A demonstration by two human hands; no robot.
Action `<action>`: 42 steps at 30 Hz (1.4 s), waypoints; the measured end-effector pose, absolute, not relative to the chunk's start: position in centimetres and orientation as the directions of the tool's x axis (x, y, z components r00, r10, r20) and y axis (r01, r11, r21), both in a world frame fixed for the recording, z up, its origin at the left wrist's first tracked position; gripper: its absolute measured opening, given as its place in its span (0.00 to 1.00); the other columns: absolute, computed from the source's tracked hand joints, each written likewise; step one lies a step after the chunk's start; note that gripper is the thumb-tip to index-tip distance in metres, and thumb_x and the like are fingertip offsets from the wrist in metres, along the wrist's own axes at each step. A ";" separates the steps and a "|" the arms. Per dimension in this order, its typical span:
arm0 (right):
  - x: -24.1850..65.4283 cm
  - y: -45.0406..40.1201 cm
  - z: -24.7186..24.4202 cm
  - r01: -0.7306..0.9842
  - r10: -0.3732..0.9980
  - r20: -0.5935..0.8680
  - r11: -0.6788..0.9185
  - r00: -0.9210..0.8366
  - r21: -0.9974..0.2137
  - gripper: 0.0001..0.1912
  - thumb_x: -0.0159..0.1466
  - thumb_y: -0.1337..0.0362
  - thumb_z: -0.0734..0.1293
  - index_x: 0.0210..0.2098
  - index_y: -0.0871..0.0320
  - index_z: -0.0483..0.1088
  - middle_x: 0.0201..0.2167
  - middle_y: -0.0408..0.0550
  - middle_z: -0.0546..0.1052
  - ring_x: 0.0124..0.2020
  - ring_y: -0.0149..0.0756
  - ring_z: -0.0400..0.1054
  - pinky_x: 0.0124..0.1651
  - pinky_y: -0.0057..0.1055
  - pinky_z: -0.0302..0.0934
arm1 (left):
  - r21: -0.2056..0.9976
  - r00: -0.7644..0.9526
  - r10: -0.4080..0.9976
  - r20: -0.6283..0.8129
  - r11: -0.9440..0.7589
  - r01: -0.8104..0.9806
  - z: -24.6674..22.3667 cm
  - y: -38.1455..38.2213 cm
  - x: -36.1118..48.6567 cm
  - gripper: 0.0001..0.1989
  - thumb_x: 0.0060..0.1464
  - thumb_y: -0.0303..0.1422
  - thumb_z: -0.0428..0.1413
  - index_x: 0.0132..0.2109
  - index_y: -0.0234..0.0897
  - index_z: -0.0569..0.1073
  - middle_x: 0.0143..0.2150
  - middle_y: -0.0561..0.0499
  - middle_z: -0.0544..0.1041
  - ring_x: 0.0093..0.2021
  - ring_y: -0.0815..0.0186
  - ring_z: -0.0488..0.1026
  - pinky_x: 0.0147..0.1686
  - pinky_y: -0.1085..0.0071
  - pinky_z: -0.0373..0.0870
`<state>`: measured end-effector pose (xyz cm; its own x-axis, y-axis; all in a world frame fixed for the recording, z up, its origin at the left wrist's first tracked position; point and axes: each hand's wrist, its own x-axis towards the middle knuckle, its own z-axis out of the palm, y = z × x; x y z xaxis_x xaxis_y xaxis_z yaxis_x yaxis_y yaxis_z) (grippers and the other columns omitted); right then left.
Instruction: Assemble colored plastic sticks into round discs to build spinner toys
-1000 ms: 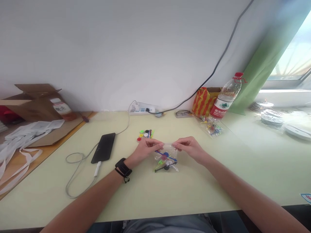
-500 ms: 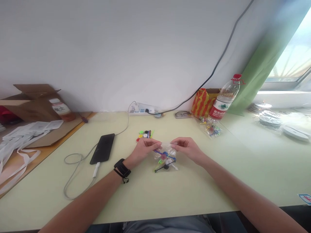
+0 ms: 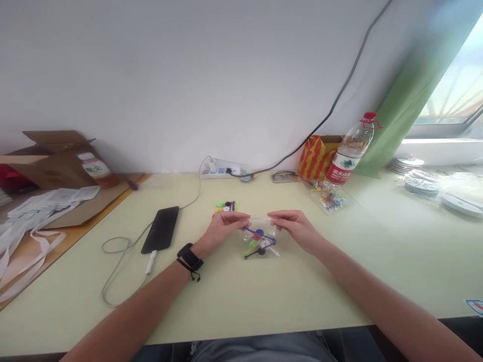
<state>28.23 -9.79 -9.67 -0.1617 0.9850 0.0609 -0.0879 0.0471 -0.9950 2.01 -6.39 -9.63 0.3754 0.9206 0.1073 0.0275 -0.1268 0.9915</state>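
Observation:
A small clear plastic bag (image 3: pixel 261 244) hangs by its top edge between my two hands, over the pale table. Inside it show blue, red, green, white and black plastic pieces, some round and some long and thin. My left hand (image 3: pixel 227 225) pinches the bag's upper left corner between thumb and fingers. At the upper right corner, my right hand (image 3: pixel 295 226) grips the same edge. Just behind my left hand lies a group of loose colored pieces (image 3: pixel 227 206), partly hidden by that hand.
A black phone (image 3: pixel 161 229) with a white cable lies left. Behind are a power strip (image 3: pixel 220 169), glasses (image 3: pixel 285 176), a striped bag (image 3: pixel 316 158), a large bottle (image 3: pixel 345 158) and another bag of pieces (image 3: pixel 332 200). Stacked discs (image 3: pixel 420 183) stand right, a cardboard box (image 3: pixel 60 158) left.
The bag's top edge is now stretched straighter between my hands, which are slightly farther apart. The bag has moved slightly up and to the right.

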 end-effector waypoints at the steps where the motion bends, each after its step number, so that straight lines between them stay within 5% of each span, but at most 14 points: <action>1: 28.3 -9.7 -9.8 -0.102 0.985 0.059 0.042 -0.165 -0.994 0.17 0.56 0.55 0.78 0.43 0.55 0.85 0.34 0.49 0.81 0.33 0.34 0.66 0.42 0.36 0.63 | 0.994 0.363 0.927 0.098 -0.110 0.014 -9.7 -6.4 2.0 0.14 0.53 0.38 0.69 0.44 0.36 0.86 0.40 0.44 0.86 0.42 0.59 0.82 0.47 0.66 0.78; 7: 28.2 -10.2 -9.3 -0.033 0.968 0.156 0.153 -0.198 -0.988 0.15 0.59 0.52 0.75 0.40 0.55 0.85 0.35 0.50 0.80 0.35 0.36 0.67 0.43 0.36 0.64 | 0.996 0.347 0.934 0.080 -0.060 -0.069 -9.9 -6.3 2.1 0.12 0.52 0.38 0.69 0.40 0.34 0.86 0.41 0.42 0.86 0.44 0.58 0.82 0.48 0.65 0.78; 12: 27.8 -10.4 -9.2 0.068 0.965 0.213 0.225 -0.156 -0.972 0.21 0.59 0.50 0.76 0.46 0.56 0.81 0.36 0.49 0.80 0.38 0.39 0.72 0.44 0.38 0.67 | 0.983 0.364 0.921 0.138 -0.173 0.068 -9.8 -6.5 2.1 0.20 0.53 0.40 0.70 0.51 0.36 0.83 0.44 0.43 0.85 0.44 0.58 0.82 0.49 0.64 0.78; 19: 27.6 -10.3 -9.6 0.217 0.947 0.281 0.311 -0.158 -0.925 0.14 0.63 0.51 0.72 0.37 0.56 0.80 0.35 0.51 0.82 0.37 0.42 0.75 0.44 0.39 0.70 | 0.856 0.424 0.861 0.280 -0.424 0.295 -9.3 -6.3 1.9 0.13 0.59 0.44 0.63 0.40 0.38 0.83 0.39 0.46 0.84 0.39 0.61 0.80 0.43 0.67 0.77; 26: 28.0 -10.4 -9.4 0.086 0.919 0.362 0.378 -0.160 -0.922 0.11 0.63 0.57 0.71 0.38 0.53 0.85 0.33 0.50 0.82 0.36 0.40 0.75 0.41 0.38 0.69 | 0.917 0.420 0.858 0.294 -0.378 0.130 -9.4 -6.4 1.8 0.12 0.56 0.40 0.66 0.37 0.35 0.79 0.37 0.46 0.82 0.39 0.62 0.79 0.43 0.67 0.76; 34: 28.1 -10.9 -8.8 0.125 0.898 0.404 0.427 -0.174 -0.896 0.10 0.64 0.57 0.70 0.37 0.53 0.84 0.35 0.52 0.82 0.38 0.42 0.74 0.42 0.39 0.69 | 0.967 0.442 0.876 0.194 -0.247 0.065 -8.9 -7.1 2.0 0.13 0.53 0.41 0.69 0.37 0.34 0.81 0.38 0.45 0.83 0.40 0.61 0.81 0.44 0.67 0.77; 39: 27.8 -10.8 -8.9 0.202 0.930 0.317 0.352 -0.187 -0.914 0.17 0.62 0.52 0.73 0.46 0.54 0.81 0.37 0.50 0.81 0.37 0.41 0.74 0.43 0.38 0.70 | 0.968 0.421 0.888 0.187 -0.240 0.077 -9.1 -7.1 2.3 0.18 0.51 0.41 0.70 0.45 0.35 0.80 0.40 0.45 0.83 0.41 0.61 0.81 0.46 0.66 0.78; 42: 27.7 -10.6 -9.1 0.300 0.931 0.270 0.338 -0.246 -0.892 0.15 0.65 0.50 0.70 0.40 0.55 0.81 0.36 0.50 0.82 0.36 0.40 0.74 0.40 0.36 0.68 | 0.945 0.462 0.864 0.202 -0.295 0.138 -9.1 -7.0 2.5 0.17 0.56 0.43 0.66 0.46 0.35 0.81 0.43 0.44 0.83 0.43 0.60 0.80 0.46 0.66 0.77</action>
<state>27.72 -10.56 -9.14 -0.2464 0.9309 0.2696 0.2995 0.3377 -0.8923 2.49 -7.01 -9.11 0.4620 0.8635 0.2020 0.1381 -0.2951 0.9454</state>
